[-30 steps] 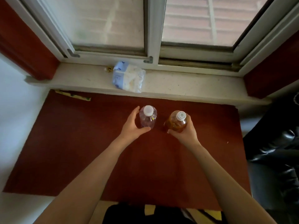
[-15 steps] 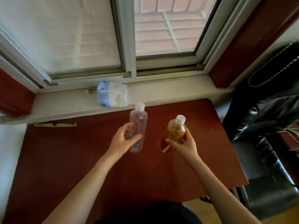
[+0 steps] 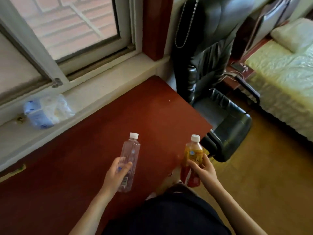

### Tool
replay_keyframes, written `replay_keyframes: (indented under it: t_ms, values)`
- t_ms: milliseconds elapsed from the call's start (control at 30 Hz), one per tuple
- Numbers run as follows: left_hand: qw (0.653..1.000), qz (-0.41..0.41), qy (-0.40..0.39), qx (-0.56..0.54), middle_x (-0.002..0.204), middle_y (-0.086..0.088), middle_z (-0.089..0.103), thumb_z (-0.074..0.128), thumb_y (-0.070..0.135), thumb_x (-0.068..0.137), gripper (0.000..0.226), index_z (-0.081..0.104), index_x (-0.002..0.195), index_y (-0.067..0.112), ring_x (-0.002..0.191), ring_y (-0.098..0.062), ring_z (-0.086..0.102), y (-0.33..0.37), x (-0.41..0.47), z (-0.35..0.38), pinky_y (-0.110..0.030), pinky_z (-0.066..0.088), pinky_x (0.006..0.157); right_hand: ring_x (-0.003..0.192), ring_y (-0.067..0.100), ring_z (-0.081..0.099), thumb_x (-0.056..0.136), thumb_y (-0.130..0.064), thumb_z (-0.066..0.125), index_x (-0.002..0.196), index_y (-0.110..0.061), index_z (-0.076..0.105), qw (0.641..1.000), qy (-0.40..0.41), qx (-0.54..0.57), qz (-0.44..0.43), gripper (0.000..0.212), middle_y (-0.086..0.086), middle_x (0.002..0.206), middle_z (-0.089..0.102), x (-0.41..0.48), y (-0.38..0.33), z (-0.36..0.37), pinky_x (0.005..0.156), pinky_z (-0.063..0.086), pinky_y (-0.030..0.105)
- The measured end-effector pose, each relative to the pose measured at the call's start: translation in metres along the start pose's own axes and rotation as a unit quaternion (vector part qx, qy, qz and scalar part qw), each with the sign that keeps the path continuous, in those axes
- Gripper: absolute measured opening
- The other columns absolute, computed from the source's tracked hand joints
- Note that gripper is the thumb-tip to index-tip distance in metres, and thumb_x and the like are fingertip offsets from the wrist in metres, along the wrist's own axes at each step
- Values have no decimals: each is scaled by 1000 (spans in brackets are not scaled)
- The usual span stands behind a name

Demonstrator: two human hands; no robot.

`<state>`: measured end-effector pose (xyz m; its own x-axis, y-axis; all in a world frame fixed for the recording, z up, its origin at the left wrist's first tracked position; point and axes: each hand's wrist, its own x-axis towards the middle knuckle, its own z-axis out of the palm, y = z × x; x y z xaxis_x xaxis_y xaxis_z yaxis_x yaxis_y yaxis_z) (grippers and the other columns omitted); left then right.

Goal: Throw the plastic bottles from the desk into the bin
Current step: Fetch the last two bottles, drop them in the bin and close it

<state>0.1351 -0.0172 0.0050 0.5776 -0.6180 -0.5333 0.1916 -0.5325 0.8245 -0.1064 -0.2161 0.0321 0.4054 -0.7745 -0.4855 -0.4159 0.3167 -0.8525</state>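
My left hand (image 3: 116, 175) grips a clear, empty plastic bottle (image 3: 131, 153) with a white cap, held in the air above the red-brown desk (image 3: 84, 158). In my right hand (image 3: 204, 170) is an orange bottle (image 3: 193, 155) with a white cap and a red lower label. That bottle hangs past the desk's right corner, over the floor. Both bottles are lifted off the desk and point up and away from me. No bin is in view.
A black leather chair (image 3: 225, 126) stands just right of the desk, close to the orange bottle. A blue and white packet (image 3: 45, 112) lies on the window sill (image 3: 105, 85). A bed with a pale yellow cover (image 3: 284, 78) fills the far right. Yellowish floor (image 3: 262, 184) lies between chair and bed.
Both bottles have been lifted off the desk and carried toward me and to the right. The view has swung right, bringing the chair, floor and bed into sight.
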Motion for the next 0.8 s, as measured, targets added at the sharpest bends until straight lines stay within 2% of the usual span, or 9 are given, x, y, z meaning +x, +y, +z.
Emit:
replay_keyframes:
  t_ms: [67,167,300,433,467,533,600,667,800]
  values:
    - [999,9,-28,21,95,17,59,59,31,91,15,50,101,38,74,8,63,6,2,20,-15,39,65,88,16,72,76,-36,77,105,-29,60,999,51,10,4,35,1,97,74,-18,18,-28,76,58,33]
    - [992,35,-95,75,99,22,54,58,35,91,25,48,114,31,84,6,57,25,14,57,-16,39,67,86,11,72,57,-62,79,103,-29,61,992,125,33,11,59,-3,94,75,-48,40,-68,74,57,29]
    - [966,92,-190,149,105,19,57,59,40,88,35,48,120,30,98,-11,59,59,30,121,-22,45,70,84,10,71,75,-37,77,104,-29,59,971,222,90,24,36,-1,93,74,-92,75,-118,66,53,20]
    - [928,153,-272,204,101,14,60,62,39,88,30,50,113,30,93,-8,61,95,18,205,-20,46,66,85,12,72,72,-41,78,108,-25,58,943,303,125,49,44,0,93,74,-143,122,-168,67,53,22]
    - [919,161,-290,214,102,13,61,63,47,85,36,50,114,29,92,-7,61,100,11,228,-21,47,66,85,12,71,75,-36,77,107,-24,58,936,320,133,57,40,1,94,73,-157,136,-179,68,52,24]
    - [899,175,-321,240,107,9,63,59,67,71,64,50,120,26,96,-9,62,103,-5,275,-22,47,69,83,9,71,76,-32,76,105,-25,58,920,357,149,68,35,1,95,73,-184,160,-202,69,51,24]
    - [878,184,-357,260,109,6,63,55,74,63,78,50,123,24,99,-9,61,96,-25,325,-22,46,70,82,5,70,75,-34,77,105,-27,58,901,391,170,80,36,0,94,73,-209,183,-224,71,50,25]
    - [860,175,-390,280,109,4,63,60,69,71,71,49,125,25,99,-11,61,84,-49,374,-22,47,70,82,2,69,76,-34,78,108,-29,58,881,422,194,91,38,-1,96,72,-232,207,-245,72,51,26]
    - [826,156,-436,322,108,-1,64,61,41,87,42,50,123,23,98,-15,64,56,-92,457,-23,49,70,90,8,68,78,-33,77,105,-36,57,837,478,236,120,34,-4,99,71,-266,248,-276,73,51,25]
